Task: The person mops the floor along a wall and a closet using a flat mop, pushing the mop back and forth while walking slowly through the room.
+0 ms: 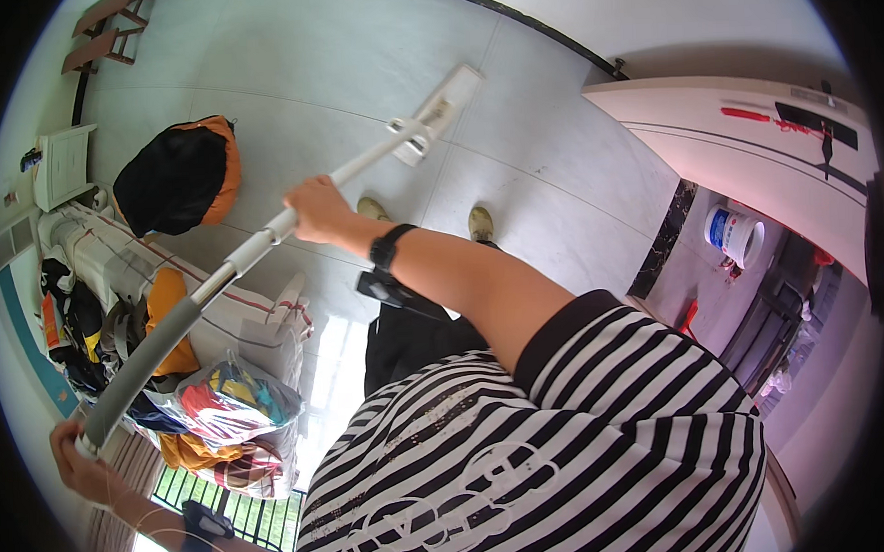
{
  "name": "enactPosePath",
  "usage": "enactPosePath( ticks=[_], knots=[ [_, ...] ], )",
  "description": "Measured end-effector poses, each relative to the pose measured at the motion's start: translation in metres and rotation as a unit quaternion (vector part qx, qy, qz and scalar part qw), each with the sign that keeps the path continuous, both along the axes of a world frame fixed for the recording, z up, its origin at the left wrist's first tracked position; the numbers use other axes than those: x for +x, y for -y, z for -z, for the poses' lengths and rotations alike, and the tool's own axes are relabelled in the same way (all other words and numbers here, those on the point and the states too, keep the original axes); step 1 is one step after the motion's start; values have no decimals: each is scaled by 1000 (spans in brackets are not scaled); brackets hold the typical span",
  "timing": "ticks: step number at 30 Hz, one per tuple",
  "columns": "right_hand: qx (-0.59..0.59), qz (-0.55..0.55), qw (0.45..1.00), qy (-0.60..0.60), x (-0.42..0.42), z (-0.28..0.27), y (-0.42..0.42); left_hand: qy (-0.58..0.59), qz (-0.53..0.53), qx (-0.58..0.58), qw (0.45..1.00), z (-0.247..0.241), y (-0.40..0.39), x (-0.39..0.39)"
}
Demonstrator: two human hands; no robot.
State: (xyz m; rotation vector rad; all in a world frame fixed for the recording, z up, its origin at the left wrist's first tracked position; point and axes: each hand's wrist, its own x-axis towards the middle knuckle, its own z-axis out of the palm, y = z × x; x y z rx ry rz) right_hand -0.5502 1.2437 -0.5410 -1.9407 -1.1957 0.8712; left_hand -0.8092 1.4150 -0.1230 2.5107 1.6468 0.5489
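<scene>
A flat floor mop slants across the view, its long white and grey handle point(153, 359) running from lower left to upper middle. My right hand point(319, 209) is wrapped around the white tube, below the telescoping joint. At the top end of the grey grip, my left hand point(80, 464) holds the handle, its fingers partly hidden behind it. The white mop head point(443, 112) lies flat on the grey tiled floor point(317, 47), ahead of my shoes point(481, 222). A pivoting joint links head and handle.
A black and orange bag point(175, 176) sits on the floor at left. Beside it, a covered bed or couch point(217, 306) holds clothes and a clear plastic bag point(234, 400). Two brown stools point(91, 51) stand far left. At right are an opened door point(699, 114) and a white bucket point(733, 235).
</scene>
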Motion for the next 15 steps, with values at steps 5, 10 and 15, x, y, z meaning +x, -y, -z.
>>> enactPosePath(
  ticks=[5, 10, 15],
  knots=[
    [-37, 51, 997, 32, 58, 52, 187, 84, 96, -82, 988, 78, 90, 104],
    [-294, 31, 952, 73, 115, 136, 429, 65, 203, -256, 943, 215, 252, 204],
    [-366, 87, 925, 49, 142, 113, 587, 87, 415, -323, 846, 229, 372, 258]
  ],
)
